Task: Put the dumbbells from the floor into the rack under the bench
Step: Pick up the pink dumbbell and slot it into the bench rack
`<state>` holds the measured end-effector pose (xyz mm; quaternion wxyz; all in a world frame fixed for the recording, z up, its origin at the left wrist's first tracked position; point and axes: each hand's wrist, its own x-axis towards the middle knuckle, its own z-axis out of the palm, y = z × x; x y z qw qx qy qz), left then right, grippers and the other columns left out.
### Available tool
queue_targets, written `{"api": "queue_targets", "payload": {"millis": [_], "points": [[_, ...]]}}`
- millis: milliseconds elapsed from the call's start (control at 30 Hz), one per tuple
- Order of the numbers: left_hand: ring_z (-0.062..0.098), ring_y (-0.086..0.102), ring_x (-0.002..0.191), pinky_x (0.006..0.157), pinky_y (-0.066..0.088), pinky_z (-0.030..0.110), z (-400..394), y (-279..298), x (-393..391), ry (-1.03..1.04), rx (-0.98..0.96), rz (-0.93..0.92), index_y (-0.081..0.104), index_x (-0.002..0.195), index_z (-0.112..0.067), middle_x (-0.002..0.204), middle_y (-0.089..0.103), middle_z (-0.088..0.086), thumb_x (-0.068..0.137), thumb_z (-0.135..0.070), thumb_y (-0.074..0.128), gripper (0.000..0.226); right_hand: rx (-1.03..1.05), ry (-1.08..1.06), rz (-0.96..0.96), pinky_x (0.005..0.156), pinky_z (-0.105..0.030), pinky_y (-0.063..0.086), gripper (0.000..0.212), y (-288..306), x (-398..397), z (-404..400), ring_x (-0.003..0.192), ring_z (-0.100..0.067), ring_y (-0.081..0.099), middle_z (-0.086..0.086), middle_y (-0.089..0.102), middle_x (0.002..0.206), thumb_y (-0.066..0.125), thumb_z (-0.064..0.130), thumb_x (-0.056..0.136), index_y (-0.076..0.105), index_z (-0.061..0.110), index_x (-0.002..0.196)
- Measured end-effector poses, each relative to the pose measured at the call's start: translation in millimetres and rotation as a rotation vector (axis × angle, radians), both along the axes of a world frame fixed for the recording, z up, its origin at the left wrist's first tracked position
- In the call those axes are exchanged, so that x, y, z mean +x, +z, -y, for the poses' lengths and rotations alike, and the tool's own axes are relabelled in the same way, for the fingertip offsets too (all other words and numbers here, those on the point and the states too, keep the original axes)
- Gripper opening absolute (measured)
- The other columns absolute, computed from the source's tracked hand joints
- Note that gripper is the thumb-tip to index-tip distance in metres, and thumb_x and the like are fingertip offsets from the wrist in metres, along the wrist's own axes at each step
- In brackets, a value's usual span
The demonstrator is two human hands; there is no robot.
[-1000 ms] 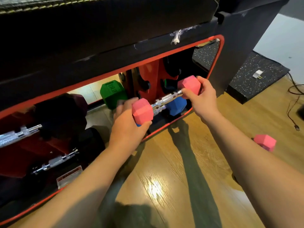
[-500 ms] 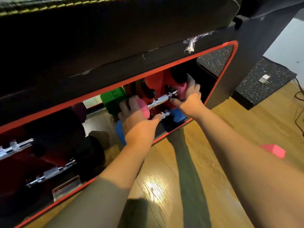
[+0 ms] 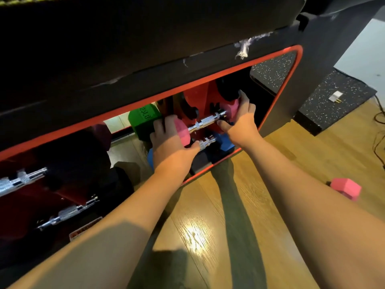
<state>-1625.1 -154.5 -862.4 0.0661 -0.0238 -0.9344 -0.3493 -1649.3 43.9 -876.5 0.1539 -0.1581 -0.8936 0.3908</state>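
Note:
A pink dumbbell [image 3: 206, 122] with a chrome handle is inside the red-rimmed opening of the rack [image 3: 200, 94] under the black bench. My left hand [image 3: 170, 142] grips its near pink head, and my right hand [image 3: 239, 122] cups its far pink head. The handle lies against the red cradle, just above a blue dumbbell [image 3: 224, 143] stored lower down. Another pink dumbbell [image 3: 345, 187] lies on the wooden floor at the right, partly hidden behind my right forearm.
A green dumbbell [image 3: 143, 119] sits behind my left hand. Dark dumbbells with chrome handles [image 3: 68, 212] fill the rack's left half. A speckled black mat [image 3: 333, 101] and cables [image 3: 379, 130] lie at the right. Wooden floor [image 3: 198, 226] spreads below the opening.
Both hands have carried the pink dumbbell from in front of the opening into the rack, onto the red cradle above the blue dumbbell. The view has shifted closer.

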Motion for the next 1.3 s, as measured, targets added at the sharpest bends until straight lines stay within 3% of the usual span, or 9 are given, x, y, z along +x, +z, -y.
{"api": "queue_targets", "payload": {"millis": [433, 500, 567, 667, 833, 1033, 1167, 1233, 1300], "points": [[0.025, 0.045, 0.125, 0.094, 0.048, 0.045, 3.2, 0.0, 4.0, -0.001, -0.061, 0.015, 0.032, 0.137, -0.028, 0.137, 0.04, 0.001, 0.076, -0.05, 0.073, 0.078, -0.093, -0.012, 0.003, 0.115, -0.041, 0.031, 0.105, -3.4, 6.9, -6.1, 0.139, -0.028, 0.034, -0.007, 0.025, 0.153, 0.08, 0.019, 0.08, 0.008, 0.029, 0.156], [0.029, 0.056, 0.11, 0.088, 0.051, 0.046, 4.1, -5.3, 4.6, 0.041, -0.116, 0.072, 0.043, 0.126, -0.02, 0.124, 0.056, 0.007, 0.078, -0.065, 0.06, 0.068, -0.139, -0.009, -0.017, 0.118, -0.044, 0.029, 0.106, -9.7, 11.7, -8.0, 0.143, -0.026, 0.03, -0.002, 0.024, 0.157, 0.079, 0.019, 0.08, 0.006, 0.031, 0.156], [0.033, 0.057, 0.102, 0.084, 0.051, 0.047, -0.7, -8.7, 11.4, 0.06, -0.161, 0.122, 0.049, 0.116, -0.014, 0.114, 0.062, 0.011, 0.075, -0.081, 0.042, 0.079, -0.14, -0.004, 0.002, 0.118, -0.047, 0.028, 0.104, -14.8, 20.3, -11.6, 0.143, -0.028, 0.028, 0.001, 0.024, 0.158, 0.077, 0.019, 0.082, 0.005, 0.033, 0.155], [0.039, 0.042, 0.123, 0.099, 0.041, 0.054, -11.9, -9.3, 33.9, 0.026, -0.099, 0.041, 0.036, 0.133, -0.013, 0.133, 0.046, 0.015, 0.074, -0.068, 0.053, 0.082, -0.146, -0.012, 0.039, 0.117, -0.051, 0.028, 0.096, -17.7, 45.6, -17.7, 0.146, -0.029, 0.024, 0.002, 0.023, 0.159, 0.074, 0.021, 0.085, 0.008, 0.034, 0.154], [0.045, 0.034, 0.123, 0.105, 0.024, 0.063, -31.6, -13.1, 69.7, -0.062, -0.044, -0.063, 0.035, 0.133, -0.012, 0.129, 0.04, 0.023, 0.074, -0.047, 0.069, 0.077, 0.055, -0.064, 0.233, 0.109, -0.041, 0.032, 0.066, -35.2, 144.0, -42.2, 0.131, -0.023, 0.032, -0.001, 0.036, 0.143, 0.063, 0.029, 0.092, 0.029, 0.025, 0.148], [0.037, 0.035, 0.131, 0.101, 0.032, 0.064, -35.6, -51.9, 64.8, -0.107, 0.098, -0.05, 0.021, 0.139, -0.038, 0.141, 0.035, 0.011, 0.075, -0.076, 0.044, 0.078, 0.378, -0.421, 0.522, 0.1, -0.046, 0.034, 0.076, -64.4, 257.4, -91.2, 0.122, -0.033, 0.036, -0.006, 0.034, 0.141, 0.065, 0.052, 0.083, 0.03, 0.026, 0.145], [0.033, 0.015, 0.145, 0.113, 0.016, 0.061, -45.7, -47.4, 90.4, -0.255, 0.117, -0.085, 0.028, 0.14, -0.026, 0.152, 0.023, 0.01, 0.08, -0.043, 0.062, 0.071, 0.266, -0.508, 0.722, 0.096, -0.05, 0.04, 0.089, -86.7, 290.1, -99.4, 0.12, -0.039, 0.042, -0.007, 0.026, 0.144, 0.074, 0.052, 0.076, 0.025, 0.027, 0.146], [0.027, 0.003, 0.148, 0.114, 0.008, 0.053, -53.1, -45.2, 107.1, -0.38, 0.037, -0.084, 0.038, 0.136, -0.019, 0.154, 0.02, 0.007, 0.081, -0.029, 0.069, 0.064, 0.192, -0.517, 0.688, 0.094, -0.048, 0.044, 0.078, -95.0, 294.9, -98.3, 0.118, -0.04, 0.042, -0.007, 0.025, 0.141, 0.075, 0.042, 0.08, 0.032, 0.022, 0.142], [0.023, 0.009, 0.147, 0.111, 0.012, 0.05, -56.4, -51.5, 118.3, -0.493, -0.041, -0.05, 0.048, 0.128, -0.02, 0.148, 0.029, 0.005, 0.081, -0.027, 0.071, 0.052, 0.158, -0.583, 0.627, 0.092, -0.046, 0.045, 0.066, -100.1, 295.9, -96.2, 0.117, -0.037, 0.04, -0.007, 0.03, 0.135, 0.074, 0.032, 0.081, 0.038, 0.019, 0.135]]}}
